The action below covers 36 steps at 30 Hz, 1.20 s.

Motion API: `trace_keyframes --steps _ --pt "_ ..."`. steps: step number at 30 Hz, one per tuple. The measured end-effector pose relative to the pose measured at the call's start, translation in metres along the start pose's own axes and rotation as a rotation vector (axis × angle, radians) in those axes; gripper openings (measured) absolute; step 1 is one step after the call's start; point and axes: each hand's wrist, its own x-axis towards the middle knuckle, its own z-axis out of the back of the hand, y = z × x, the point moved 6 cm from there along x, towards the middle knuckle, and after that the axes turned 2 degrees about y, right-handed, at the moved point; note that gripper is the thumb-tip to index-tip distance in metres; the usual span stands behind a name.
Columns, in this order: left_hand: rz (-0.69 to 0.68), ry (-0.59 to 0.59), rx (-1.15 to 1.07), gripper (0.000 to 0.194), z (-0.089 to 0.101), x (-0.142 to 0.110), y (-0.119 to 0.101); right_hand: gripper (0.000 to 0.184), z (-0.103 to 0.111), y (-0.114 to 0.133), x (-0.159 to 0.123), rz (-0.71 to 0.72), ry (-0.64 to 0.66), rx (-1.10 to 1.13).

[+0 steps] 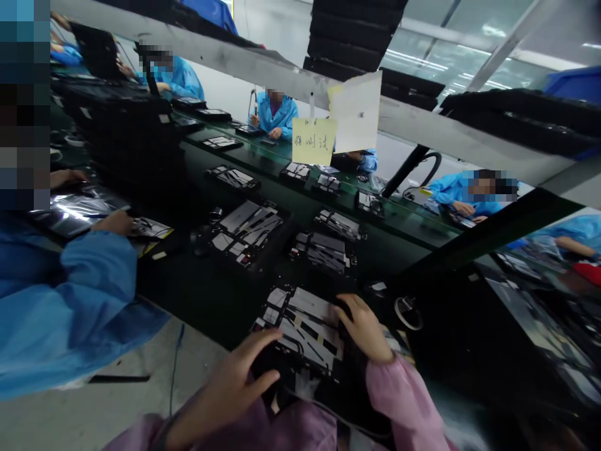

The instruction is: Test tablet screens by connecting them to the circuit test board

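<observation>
In front of me on the bench lies an opened tablet-like device, its inside facing up. Grey battery cells, black cables and small yellow tape pieces show in it. My left hand is at its near left edge, thumb and fingers apart, fingertips over or touching the rim. At the right edge is my right hand, fingers spread and slightly bent, touching or just above the device. Neither hand grips anything that I can see. Just beyond lies a similar opened device, with another to its left.
To the left, a co-worker's blue sleeve reaches over a shiny panel. A tall black stack stands behind it. On the right are a tape roll, a slanted dark post and more panels. An overhead beam crosses above.
</observation>
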Motion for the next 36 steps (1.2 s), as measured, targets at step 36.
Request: trace_keyframes --steps 36 --pt "-0.231 0.095 0.499 0.057 -0.058 0.051 -0.005 0.057 -0.027 0.046 -0.084 -0.082 -0.252 0.068"
